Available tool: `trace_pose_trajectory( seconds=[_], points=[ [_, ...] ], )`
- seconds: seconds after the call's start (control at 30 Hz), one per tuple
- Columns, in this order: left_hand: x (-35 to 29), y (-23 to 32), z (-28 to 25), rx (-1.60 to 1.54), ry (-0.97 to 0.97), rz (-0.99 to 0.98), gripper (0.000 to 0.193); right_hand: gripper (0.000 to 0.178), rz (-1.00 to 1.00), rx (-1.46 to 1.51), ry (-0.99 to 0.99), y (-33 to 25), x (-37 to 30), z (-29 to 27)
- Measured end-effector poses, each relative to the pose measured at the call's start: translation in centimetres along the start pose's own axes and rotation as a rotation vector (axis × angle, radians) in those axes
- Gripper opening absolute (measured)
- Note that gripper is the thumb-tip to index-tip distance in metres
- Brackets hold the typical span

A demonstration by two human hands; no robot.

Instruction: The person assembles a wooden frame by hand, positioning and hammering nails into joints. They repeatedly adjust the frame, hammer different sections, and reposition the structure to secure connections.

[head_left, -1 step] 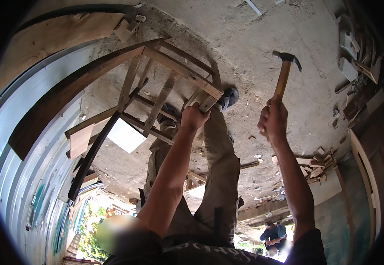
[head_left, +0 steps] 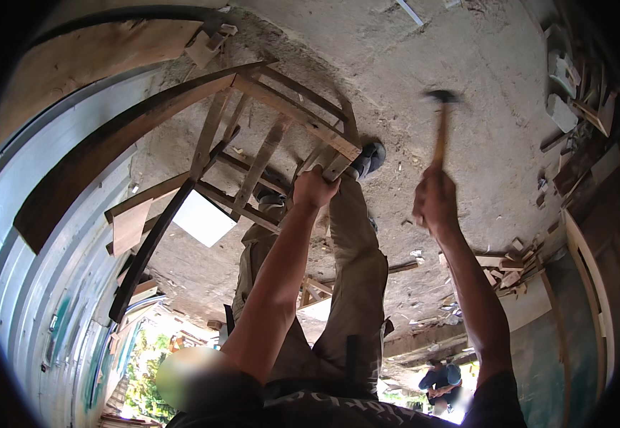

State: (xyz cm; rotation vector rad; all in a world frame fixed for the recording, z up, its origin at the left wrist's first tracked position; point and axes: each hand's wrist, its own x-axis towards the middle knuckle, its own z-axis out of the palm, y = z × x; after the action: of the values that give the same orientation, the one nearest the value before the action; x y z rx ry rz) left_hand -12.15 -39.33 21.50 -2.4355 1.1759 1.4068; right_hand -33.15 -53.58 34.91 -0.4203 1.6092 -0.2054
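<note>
Far out to the left of the left hand (head_left: pixel 315 187) runs a curved metal wall (head_left: pixel 31 285), with a long dark plank (head_left: pixel 110 153) leaning along it. Between that wall and the hand stands a wooden frame (head_left: pixel 253 153) of slats and rails, and a pale flat sheet (head_left: pixel 203 219) lies on the ground just under the frame's lower rails. The left hand is closed around the near corner of the frame, where two slats meet a thick rail, and the forearm rises straight up to it from the lower edge. Directly behind that hand and below the frame corner are the person's own trouser legs (head_left: pixel 356 264), and one shoe (head_left: pixel 369 158) rests just to the right of the gripped corner, on the rough concrete floor (head_left: pixel 410 64). Well apart to the right, the right hand (head_left: pixel 435 203) is clenched around the wooden handle of a hammer (head_left: pixel 440 128), whose blurred metal head stands above the fist, level with the upper part of the frame and clear of it. Below and to the right of this hand, wood scraps (head_left: pixel 513 260) litter the floor, and further right more boards (head_left: pixel 588 242) lean along the edge. Near the bottom, under the right forearm, another person (head_left: pixel 440 381) crouches in the distance.
</note>
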Motion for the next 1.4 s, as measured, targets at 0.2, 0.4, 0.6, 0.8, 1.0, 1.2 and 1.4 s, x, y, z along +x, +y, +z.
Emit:
trace_pose_trajectory(
  seconds=[0.2,0.4,0.6,0.8,1.0,1.2,1.4],
  points=[
    [-0.1,-0.8,0.3,-0.04,0.016,0.005,0.048,0.032,0.118,-0.116,-0.122,-4.8,0.2,-2.2],
    [0.0,-0.3,0.1,0.007,0.018,0.019,0.052,0.034,0.265,-0.636,-0.387,-0.2,-1.5,-0.6],
    [-0.4,-0.2,-0.4,-0.064,-0.012,-0.013,0.049,0.028,-0.014,-0.164,-0.02,-7.2,0.0,-3.8],
    [-0.9,0.2,-0.2,-0.062,-0.029,-0.012,0.049,0.03,0.232,-0.593,-0.273,0.4,-0.3,-1.9],
    [-1.0,0.1,-1.1,-0.053,-0.086,0.003,0.045,0.032,-0.155,0.026,0.079,-3.7,1.4,-2.5],
    [-1.4,0.3,-2.1,-0.133,-0.119,-0.002,0.038,0.028,0.321,-0.499,-0.213,-2.3,-1.2,-0.2],
    [-1.1,0.3,-1.7,-0.138,-0.135,-0.031,0.038,0.03,0.203,-0.628,-0.186,-0.5,-1.1,0.3]
  ],
)
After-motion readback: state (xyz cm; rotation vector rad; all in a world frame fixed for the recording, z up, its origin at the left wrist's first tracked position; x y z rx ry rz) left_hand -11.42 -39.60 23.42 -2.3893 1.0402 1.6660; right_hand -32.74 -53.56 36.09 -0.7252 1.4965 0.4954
